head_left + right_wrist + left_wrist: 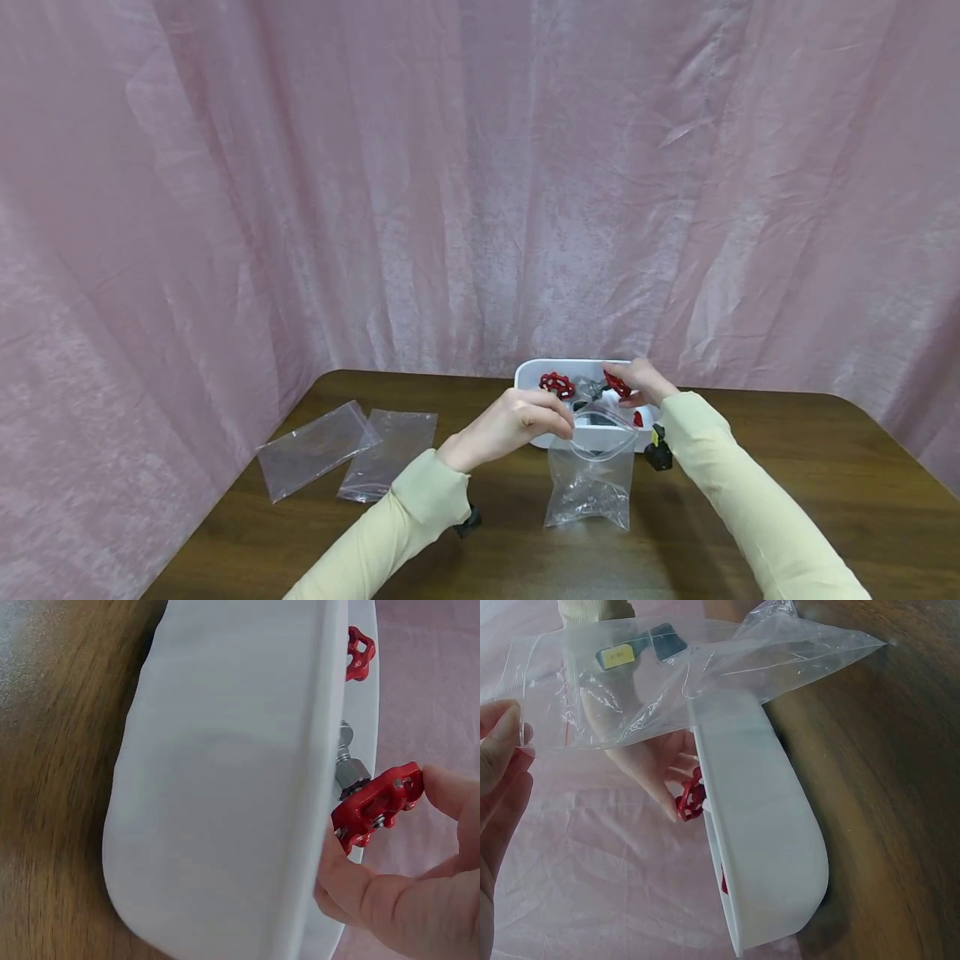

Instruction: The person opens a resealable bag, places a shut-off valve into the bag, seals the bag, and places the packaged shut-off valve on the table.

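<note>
My left hand [525,418] pinches the top edge of a clear zip bag [588,492], which hangs upright in front of a white bin [761,825]. The bag's mouth stands apart in a loop, and I see nothing inside it. Over the bin, my right hand [647,382] holds a red valve handwheel [379,802] between thumb and fingers. A metal stem with a hex nut [350,774] adjoins that wheel in the right wrist view. Another red handwheel [557,384] lies at the bin's left end. The bin's front wall hides part of its contents.
Two more clear zip bags, one flat bag [315,450] overlapping another bag [390,454], lie on the left of the wooden table [765,467]. A pink curtain [480,183] hangs behind the table.
</note>
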Tool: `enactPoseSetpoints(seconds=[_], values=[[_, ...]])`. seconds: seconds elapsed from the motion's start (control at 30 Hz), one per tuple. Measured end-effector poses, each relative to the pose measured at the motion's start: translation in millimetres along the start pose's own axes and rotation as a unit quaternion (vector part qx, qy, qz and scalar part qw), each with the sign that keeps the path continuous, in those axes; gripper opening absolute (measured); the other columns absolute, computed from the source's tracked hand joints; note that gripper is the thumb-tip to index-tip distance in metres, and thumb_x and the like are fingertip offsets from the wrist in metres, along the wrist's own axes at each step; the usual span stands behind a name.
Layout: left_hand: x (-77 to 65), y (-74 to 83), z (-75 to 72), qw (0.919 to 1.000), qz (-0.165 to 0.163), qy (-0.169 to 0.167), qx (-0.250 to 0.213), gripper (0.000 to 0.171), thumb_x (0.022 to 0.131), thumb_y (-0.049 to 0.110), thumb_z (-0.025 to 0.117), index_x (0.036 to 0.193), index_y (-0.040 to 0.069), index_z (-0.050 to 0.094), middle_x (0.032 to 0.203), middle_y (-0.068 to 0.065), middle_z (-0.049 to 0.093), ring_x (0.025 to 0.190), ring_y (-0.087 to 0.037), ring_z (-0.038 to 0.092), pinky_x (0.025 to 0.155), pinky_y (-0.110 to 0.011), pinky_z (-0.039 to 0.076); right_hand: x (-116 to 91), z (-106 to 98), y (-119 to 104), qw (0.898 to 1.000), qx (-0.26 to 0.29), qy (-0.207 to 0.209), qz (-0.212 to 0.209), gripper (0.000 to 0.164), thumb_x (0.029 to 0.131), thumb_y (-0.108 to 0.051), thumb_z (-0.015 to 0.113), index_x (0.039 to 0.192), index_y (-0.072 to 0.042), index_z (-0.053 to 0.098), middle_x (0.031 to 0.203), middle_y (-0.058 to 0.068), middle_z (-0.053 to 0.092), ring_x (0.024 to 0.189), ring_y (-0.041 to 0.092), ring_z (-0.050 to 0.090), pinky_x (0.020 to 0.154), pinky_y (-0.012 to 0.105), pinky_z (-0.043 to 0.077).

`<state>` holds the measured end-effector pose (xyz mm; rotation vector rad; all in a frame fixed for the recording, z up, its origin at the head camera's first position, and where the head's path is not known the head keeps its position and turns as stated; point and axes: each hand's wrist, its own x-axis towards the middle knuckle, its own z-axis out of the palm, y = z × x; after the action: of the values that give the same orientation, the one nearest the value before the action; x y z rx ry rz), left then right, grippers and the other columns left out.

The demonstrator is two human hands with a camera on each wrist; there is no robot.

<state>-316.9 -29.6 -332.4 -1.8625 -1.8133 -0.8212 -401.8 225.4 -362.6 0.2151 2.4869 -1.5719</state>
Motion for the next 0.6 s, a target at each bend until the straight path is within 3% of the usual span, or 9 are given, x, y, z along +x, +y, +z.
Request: enactPoseSetpoints(seconds=[0.2, 0.43, 0.6], values=[[-2.3, -1.7, 0.1, 1.0, 0.0, 0.002, 0.006, 0.012, 0.078, -0.005, 0.066, 0.082, 0.005, 0.07, 0.09, -0.001, 0.063, 0.088, -0.002, 0.053, 0.074, -0.014, 0.042, -12, -1, -6, 0.998, 0.046, -0.035, -0.003, 0.023, 0.089, -0.018, 0.049, 0.089, 0.005, 0.05, 0.087, 0.013, 0.043, 0.078, 0.022, 0.047, 0.07, 0.036, 0.05], [-3.6, -1.9, -1.0, 0.9999, -0.001, -0.005, 0.012, 0.013, 0.078, -0.006, 0.066, 0.083, 0.005, 0.07, 0.091, -0.001, 0.062, 0.089, -0.001, 0.053, 0.074, -0.014, 0.042, 11, -7, 8, 0.992, 0.084, -0.084, 0.03, 0.011, 0.073, -0.014, 0.049, 0.071, -0.003, 0.049, 0.082, 0.009, 0.041, 0.072, 0.02, 0.046, 0.066, 0.032, 0.051], [-4.7, -3.0, -1.7, 0.9998, -0.002, -0.008, 0.015, 0.014, 0.078, -0.008, 0.065, 0.083, 0.005, 0.07, 0.09, -0.002, 0.062, 0.088, -0.002, 0.053, 0.075, -0.014, 0.042, -2, 0, -1, 0.998, 0.064, -0.028, -0.009, 0.016, 0.076, -0.014, 0.054, 0.078, 0.002, 0.053, 0.079, 0.009, 0.046, 0.067, 0.019, 0.051, 0.069, 0.039, 0.05]])
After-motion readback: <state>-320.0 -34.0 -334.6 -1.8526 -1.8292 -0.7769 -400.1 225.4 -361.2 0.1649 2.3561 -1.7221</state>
